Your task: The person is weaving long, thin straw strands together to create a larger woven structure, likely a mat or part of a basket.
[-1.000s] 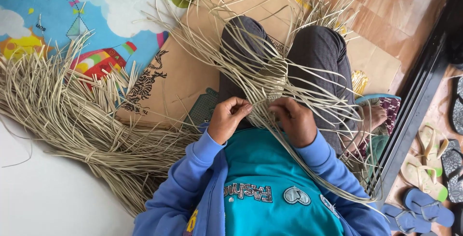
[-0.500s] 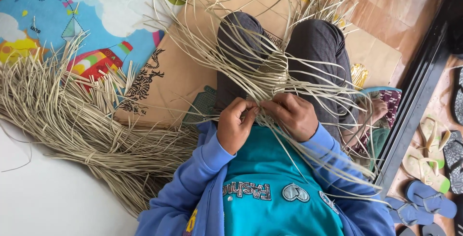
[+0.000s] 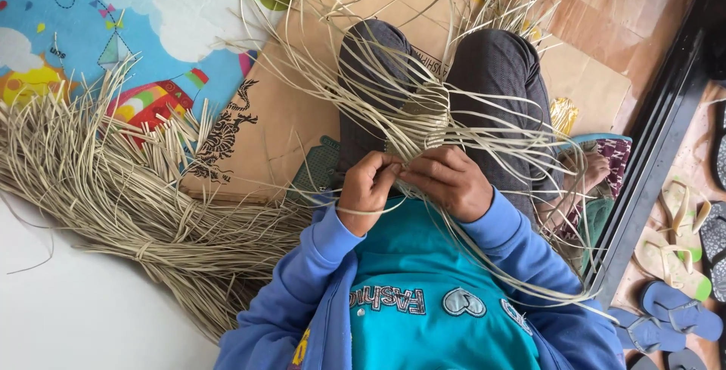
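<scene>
I sit on the floor with my grey-trousered knees up. A half-woven piece of pale straw strips point(image 3: 423, 117) rests on my lap, its loose ends fanning out in all directions. My left hand point(image 3: 368, 188) pinches a few strips at the near edge of the weave, fingers curled tight. Right beside it, my right hand point(image 3: 451, 181) grips the strips too, and the fingertips of both hands meet. Long strips trail down past my blue sleeves and teal shirt.
A large bundle of loose straw strips point(image 3: 128, 211) lies on my left. Flattened brown cardboard point(image 3: 280, 113) sits under my legs on a colourful play mat point(image 3: 83, 30). A dark door track point(image 3: 654, 151) and several sandals point(image 3: 673, 264) are on the right.
Both hands have crept a little upward and closer together on the weave's edge. The view has shifted slightly; the straw bundle stays put.
</scene>
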